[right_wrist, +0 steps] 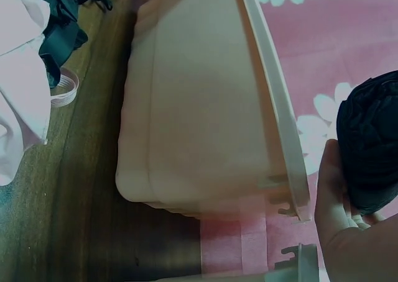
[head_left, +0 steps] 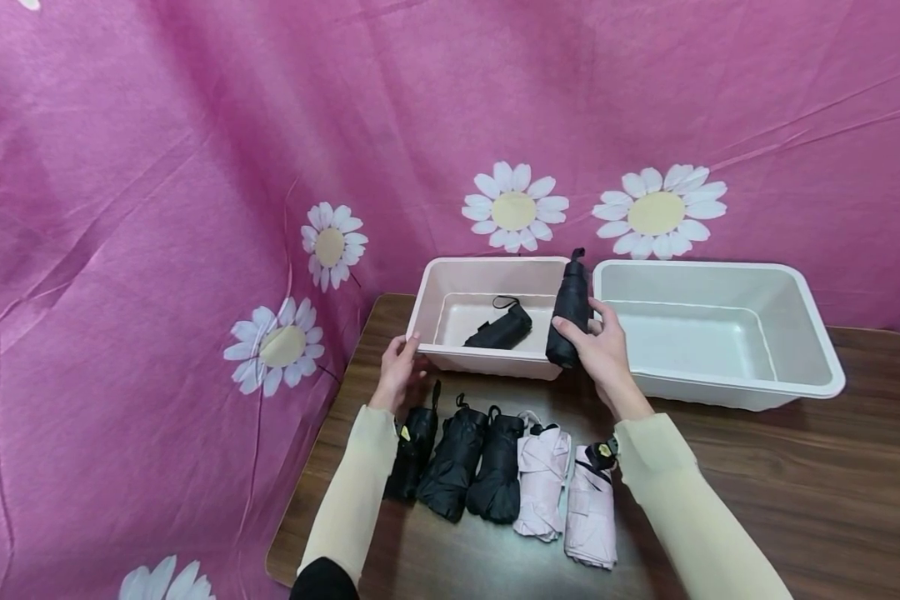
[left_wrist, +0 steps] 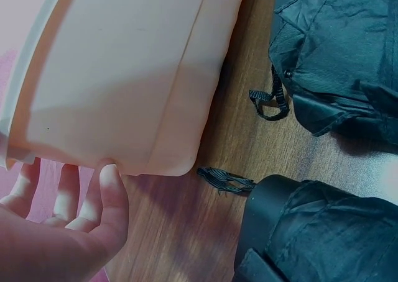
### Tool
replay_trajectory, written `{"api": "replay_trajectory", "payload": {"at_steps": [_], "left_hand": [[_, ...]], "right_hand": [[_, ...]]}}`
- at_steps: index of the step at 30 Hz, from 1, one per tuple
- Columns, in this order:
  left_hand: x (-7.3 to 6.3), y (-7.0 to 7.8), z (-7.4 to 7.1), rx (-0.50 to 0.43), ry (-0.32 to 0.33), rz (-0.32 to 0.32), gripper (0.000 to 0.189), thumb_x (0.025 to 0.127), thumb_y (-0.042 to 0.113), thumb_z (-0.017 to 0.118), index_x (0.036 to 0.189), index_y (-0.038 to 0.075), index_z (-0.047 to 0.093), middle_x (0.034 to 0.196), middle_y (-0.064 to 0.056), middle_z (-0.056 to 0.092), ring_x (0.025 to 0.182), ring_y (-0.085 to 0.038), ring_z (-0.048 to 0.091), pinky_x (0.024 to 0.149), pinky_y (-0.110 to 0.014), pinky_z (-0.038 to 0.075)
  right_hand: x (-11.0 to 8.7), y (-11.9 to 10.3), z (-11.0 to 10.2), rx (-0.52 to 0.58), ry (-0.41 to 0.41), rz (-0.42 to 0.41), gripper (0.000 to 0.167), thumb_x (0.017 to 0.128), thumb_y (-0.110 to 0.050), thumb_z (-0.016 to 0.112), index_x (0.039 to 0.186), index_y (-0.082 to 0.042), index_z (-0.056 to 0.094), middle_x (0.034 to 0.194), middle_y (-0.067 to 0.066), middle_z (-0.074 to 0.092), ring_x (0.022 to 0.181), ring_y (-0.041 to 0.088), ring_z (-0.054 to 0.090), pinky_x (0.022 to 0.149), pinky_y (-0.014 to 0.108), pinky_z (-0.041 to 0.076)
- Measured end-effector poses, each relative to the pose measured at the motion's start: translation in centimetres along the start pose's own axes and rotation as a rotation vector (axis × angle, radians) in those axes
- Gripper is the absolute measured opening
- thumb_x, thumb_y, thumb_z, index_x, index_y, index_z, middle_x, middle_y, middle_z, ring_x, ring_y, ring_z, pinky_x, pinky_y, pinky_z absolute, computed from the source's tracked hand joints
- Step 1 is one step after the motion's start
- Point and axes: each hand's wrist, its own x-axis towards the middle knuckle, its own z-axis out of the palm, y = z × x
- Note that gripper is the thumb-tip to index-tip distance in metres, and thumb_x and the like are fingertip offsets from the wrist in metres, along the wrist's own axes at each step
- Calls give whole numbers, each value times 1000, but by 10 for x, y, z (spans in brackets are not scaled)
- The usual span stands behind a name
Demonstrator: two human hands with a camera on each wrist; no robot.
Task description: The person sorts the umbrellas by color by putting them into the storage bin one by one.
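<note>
My right hand (head_left: 604, 354) grips a black folded umbrella (head_left: 571, 312) upright between the two bins, over the right end of the pinkish bin (head_left: 487, 360). In the right wrist view the umbrella's rounded dark end (right_wrist: 373, 142) shows beside the palm. My left hand (head_left: 397, 371) touches that bin's left end near the front corner; in the left wrist view its fingertips (left_wrist: 112, 176) rest against the end wall below the rim. Inside the bin lies another black folded umbrella (head_left: 504, 327) with a wrist loop.
A whiter bin (head_left: 720, 387) stands to the right. In front of the bins, several folded umbrellas lie in a row: black ones (head_left: 453, 462) on the left, pink ones (head_left: 542, 483) on the right. A pink flowered cloth (head_left: 420, 125) hangs behind the wooden table (head_left: 780, 467).
</note>
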Motion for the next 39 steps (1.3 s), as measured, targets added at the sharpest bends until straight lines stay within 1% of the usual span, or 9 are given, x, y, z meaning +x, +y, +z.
{"api": "replay_trajectory", "payload": {"at_steps": [4, 10, 16, 21, 24, 27, 29, 34, 39], "left_hand": [[-1, 1, 0, 3, 11, 9, 42, 95, 44, 58, 120, 11, 51, 122, -20, 57, 92, -28, 64, 77, -40, 56], [-3, 1, 1, 2, 23, 10, 41, 95, 45, 57, 119, 13, 53, 118, -18, 59, 101, -37, 62, 82, -46, 55], [-3, 1, 1, 6, 16, 0, 43, 94, 48, 57, 120, 14, 52, 121, -14, 58, 107, -40, 61, 86, -47, 53], [-2, 0, 0, 12, 12, -5, 43, 94, 48, 57, 120, 14, 53, 121, -12, 58, 105, -37, 62, 80, -41, 55], [-1, 0, 0, 8, 14, -3, 42, 94, 47, 58, 120, 14, 53, 120, -12, 58, 104, -37, 63, 77, -38, 56], [-1, 0, 1, 3, 11, -1, 43, 94, 47, 58, 120, 14, 53, 120, -14, 59, 107, -40, 62, 78, -40, 56], [-1, -1, 1, 1, 8, 1, 43, 94, 47, 58, 120, 14, 53, 121, -15, 60, 109, -41, 61, 79, -41, 56], [-1, -2, 0, -6, 12, 6, 44, 94, 47, 58, 119, 12, 53, 122, -16, 58, 108, -41, 61, 76, -39, 57], [0, -2, 0, -6, 14, 10, 43, 93, 47, 58, 118, 12, 53, 122, -14, 57, 107, -40, 61, 79, -41, 57]], "right_hand": [[8, 5, 3, -31, 3, -7, 84, 87, -42, 69, 152, -20, 22, 132, 18, 54, 91, 6, 59, 74, 13, 49], [14, 5, 8, -45, 12, -20, 85, 86, -40, 70, 152, -18, 22, 133, 19, 53, 106, 17, 56, 80, 16, 48], [20, 4, 11, -130, 53, -43, 87, 84, -42, 71, 152, -15, 24, 135, 18, 49, 118, 25, 49, 96, 34, 46], [24, 3, 12, -200, 87, -63, 87, 82, -43, 72, 150, -12, 27, 133, 20, 50, 117, 29, 49, 101, 43, 42], [24, 2, 12, -222, 100, -62, 87, 81, -44, 72, 149, -12, 28, 133, 21, 50, 117, 31, 49, 102, 44, 42], [24, 0, 12, -252, 116, -56, 86, 82, -44, 72, 149, -11, 29, 134, 20, 51, 119, 31, 50, 103, 44, 41], [23, -1, 11, -285, 126, -62, 83, 83, -40, 71, 148, -10, 30, 132, 20, 54, 119, 32, 51, 103, 43, 40], [20, -4, 8, -369, 108, -86, 72, 86, -27, 67, 145, -4, 34, 127, 21, 57, 117, 37, 53, 103, 45, 39], [19, -3, 6, -387, 86, -90, 65, 87, -26, 65, 142, -3, 38, 128, 20, 57, 117, 35, 53, 102, 44, 40]]}}
